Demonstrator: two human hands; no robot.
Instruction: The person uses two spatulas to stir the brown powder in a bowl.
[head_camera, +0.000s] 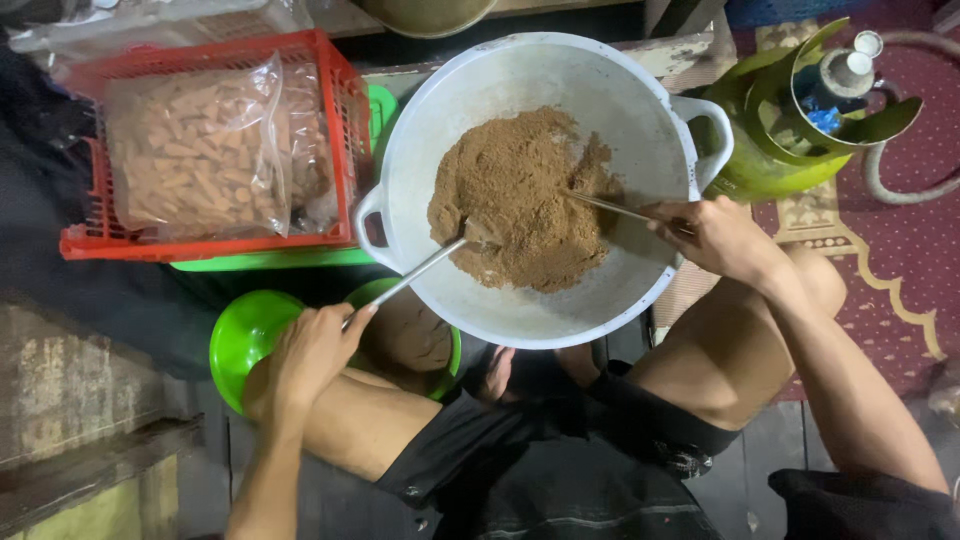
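Dark floor (130, 300): red crate (205, 245), white basin (520, 75), green bowls (240, 335), gas cylinder (770, 165).

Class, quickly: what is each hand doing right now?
Left hand: closed on a metal spoon.
Right hand: closed on a second metal utensil.

The basin (540, 190) sits centre, in front of the person's knees, with a mound of powder (520, 200) in it. Left of the basin stands a crate (205, 150) holding bagged sticks (200, 150). Two bowls (250, 335) lie near the lower left of the basin, one partly under its rim. A gas cylinder (800, 110) stands right of the basin, on a carpet (900, 240).

The left hand (310, 355) is above the bowls and the right hand (715, 238) is over the basin's right rim. Each holds a spoon (420, 272) reaching into the powder.
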